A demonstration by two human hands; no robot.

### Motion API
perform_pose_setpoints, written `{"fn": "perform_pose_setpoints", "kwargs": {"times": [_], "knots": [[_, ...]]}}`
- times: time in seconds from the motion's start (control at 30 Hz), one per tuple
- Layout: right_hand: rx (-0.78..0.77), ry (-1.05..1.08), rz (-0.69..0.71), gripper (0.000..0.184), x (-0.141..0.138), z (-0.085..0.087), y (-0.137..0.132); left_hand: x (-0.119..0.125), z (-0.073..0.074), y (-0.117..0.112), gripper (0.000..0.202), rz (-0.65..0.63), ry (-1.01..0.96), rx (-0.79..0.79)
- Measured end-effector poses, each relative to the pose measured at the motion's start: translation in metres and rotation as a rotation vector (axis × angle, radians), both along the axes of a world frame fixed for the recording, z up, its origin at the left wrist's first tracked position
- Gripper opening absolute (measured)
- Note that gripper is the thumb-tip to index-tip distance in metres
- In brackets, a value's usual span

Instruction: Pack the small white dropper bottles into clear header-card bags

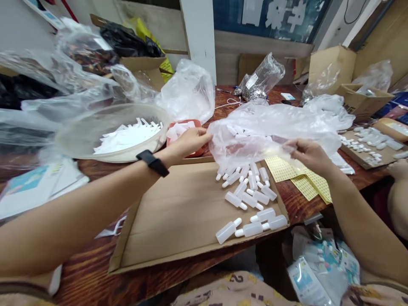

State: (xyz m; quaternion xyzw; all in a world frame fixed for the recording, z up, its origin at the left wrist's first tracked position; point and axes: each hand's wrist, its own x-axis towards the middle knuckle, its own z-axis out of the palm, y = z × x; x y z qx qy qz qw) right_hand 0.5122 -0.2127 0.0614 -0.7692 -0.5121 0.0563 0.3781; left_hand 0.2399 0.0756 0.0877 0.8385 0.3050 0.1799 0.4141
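Note:
A clear plastic bag hangs tipped over a flat cardboard tray. My left hand pinches the bag's left edge, and my right hand grips its right edge; both are closed on the plastic. Several small white plastic bottles lie spilled on the tray's right part under the bag's mouth, and more show inside the bag. A black band sits on my left wrist.
A white bowl with white plastic pieces stands at the left, a red container behind my left hand. Yellow perforated sheets lie right of the tray. Another person's arm and a cardboard with bottles are at the far right.

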Motion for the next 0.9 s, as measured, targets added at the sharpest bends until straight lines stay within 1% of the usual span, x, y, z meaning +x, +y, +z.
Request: {"fn": "perform_pose_setpoints", "kwargs": {"times": [0.07, 0.13, 0.2, 0.23, 0.3, 0.37, 0.43, 0.5, 0.53, 0.6, 0.67, 0.7, 0.77, 0.8, 0.83, 0.9], "knots": [[-0.164, 0.026, 0.075, 0.036, -0.013, -0.007, -0.014, -0.016, -0.014, 0.001, 0.038, -0.031, 0.026, -0.061], [-0.271, 0.073, 0.118, 0.028, -0.020, -0.012, -0.020, -0.023, -0.024, 0.008, 0.038, -0.009, 0.034, -0.129], [-0.317, 0.117, 0.122, 0.023, -0.017, -0.014, -0.015, -0.020, -0.028, 0.017, 0.034, 0.049, 0.021, -0.184], [-0.316, 0.135, 0.105, 0.025, -0.012, -0.015, -0.008, -0.016, -0.028, 0.022, 0.031, 0.079, 0.004, -0.209], [-0.271, 0.170, 0.042, 0.035, 0.004, -0.014, 0.015, -0.004, -0.024, 0.029, 0.026, 0.123, -0.046, -0.259], [-0.175, 0.171, -0.053, 0.036, 0.025, -0.012, 0.049, 0.008, -0.016, 0.030, 0.022, 0.145, -0.110, -0.299], [-0.072, 0.125, -0.154, 0.031, 0.047, -0.011, 0.090, 0.015, -0.005, 0.025, 0.021, 0.138, -0.174, -0.320], [-0.011, 0.049, -0.237, 0.037, 0.063, -0.016, 0.130, 0.013, 0.004, 0.013, 0.020, 0.113, -0.224, -0.304], [0.003, 0.009, -0.269, 0.040, 0.068, -0.021, 0.146, 0.008, 0.007, 0.006, 0.022, 0.093, -0.233, -0.284], [-0.017, -0.061, -0.279, 0.047, 0.072, -0.038, 0.171, -0.013, 0.009, -0.011, 0.026, 0.054, -0.214, -0.236], [-0.101, -0.104, -0.225, 0.053, 0.068, -0.059, 0.183, -0.047, 0.004, -0.029, 0.025, -0.015, -0.137, -0.174], [-0.159, -0.119, -0.191, 0.054, 0.066, -0.069, 0.186, -0.068, -0.001, -0.039, 0.023, -0.074, -0.082, -0.148], [-0.275, -0.144, -0.145, 0.056, 0.064, -0.084, 0.190, -0.113, -0.015, -0.058, 0.032, -0.275, 0.107, 0.002], [-0.324, -0.158, -0.138, 0.056, 0.065, -0.087, 0.190, -0.136, -0.023, -0.067, 0.035, -0.330, 0.165, 0.040], [-0.364, -0.172, -0.139, 0.055, 0.066, -0.087, 0.191, -0.159, -0.032, -0.075, 0.036, -0.350, 0.182, 0.070], [-0.378, -0.254, -0.091, 0.056, 0.070, -0.077, 0.190, -0.200, -0.050, -0.088, 0.033, -0.367, 0.194, 0.146]]}}
